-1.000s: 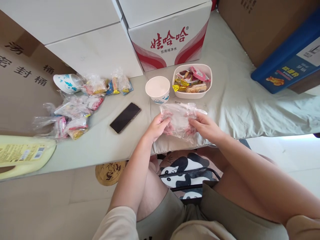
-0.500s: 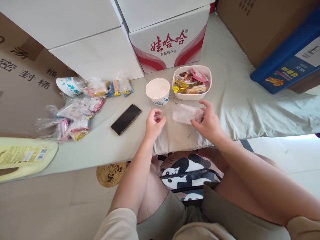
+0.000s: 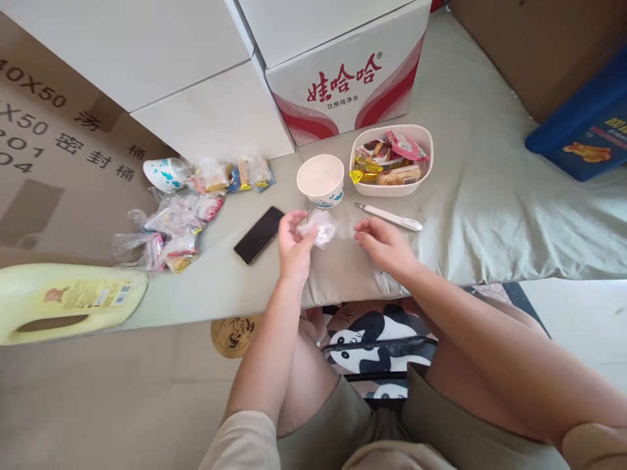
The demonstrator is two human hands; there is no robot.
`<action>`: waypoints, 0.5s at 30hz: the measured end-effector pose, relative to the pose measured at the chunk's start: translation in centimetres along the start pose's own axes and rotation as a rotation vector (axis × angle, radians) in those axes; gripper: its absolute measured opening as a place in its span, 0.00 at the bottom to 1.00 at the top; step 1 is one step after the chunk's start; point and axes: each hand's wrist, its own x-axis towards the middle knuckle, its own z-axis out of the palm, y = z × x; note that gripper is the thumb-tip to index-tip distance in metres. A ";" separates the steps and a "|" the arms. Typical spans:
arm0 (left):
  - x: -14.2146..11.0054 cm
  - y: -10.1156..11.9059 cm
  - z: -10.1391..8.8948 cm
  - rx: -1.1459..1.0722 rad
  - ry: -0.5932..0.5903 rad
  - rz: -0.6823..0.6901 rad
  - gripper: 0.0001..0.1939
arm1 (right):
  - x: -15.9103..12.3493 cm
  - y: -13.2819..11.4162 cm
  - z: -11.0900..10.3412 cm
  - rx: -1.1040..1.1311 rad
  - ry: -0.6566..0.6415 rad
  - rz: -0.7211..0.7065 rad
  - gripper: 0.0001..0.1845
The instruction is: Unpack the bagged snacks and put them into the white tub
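Observation:
My left hand [image 3: 295, 245] is closed on a crumpled clear plastic bag [image 3: 322, 230], just in front of a white paper bowl [image 3: 321, 179] with a blue pattern. To the right, my right hand [image 3: 385, 245] hovers over the cloth with its fingers loosely bent and apart; I see nothing in it. Behind that hand lies a slim white cutter knife [image 3: 390, 216] with a metal tip. A white plastic tub [image 3: 392, 188] holding wrapped snacks [image 3: 399, 175] stands beside the bowl.
Left of the bowl lies a black phone [image 3: 259, 235]. Farther left are several bagged snacks [image 3: 174, 219] and a tipped paper bowl [image 3: 164, 175]. A pale yellow jug [image 3: 93, 297] lies at the front left. White boxes [image 3: 343, 91] line the back; a blue container [image 3: 573, 143] stands right.
The plastic bag has moved from my right hand to my left and is now bunched up. The cutter knife shows where the bag was. The view has shifted slightly left.

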 end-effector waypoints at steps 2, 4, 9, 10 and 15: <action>0.5 0.1 -2.0 0.018 0.140 0.031 0.25 | 0.6 -0.4 1.8 -0.049 -0.201 -0.050 0.12; 0.6 0.7 -4.1 0.143 0.245 0.063 0.22 | 0.7 -1.1 3.5 -0.141 -0.393 -0.100 0.13; 2.1 4.6 -5.5 0.616 0.451 0.374 0.11 | 0.0 -2.0 4.8 -0.507 -0.600 -0.255 0.13; 3.2 5.7 -4.6 0.701 0.426 0.460 0.10 | -0.1 -2.0 4.6 -0.557 -0.634 -0.293 0.13; 10.9 8.8 4.0 1.366 -0.100 0.429 0.07 | -1.1 -1.9 3.0 -0.690 -0.714 -0.407 0.13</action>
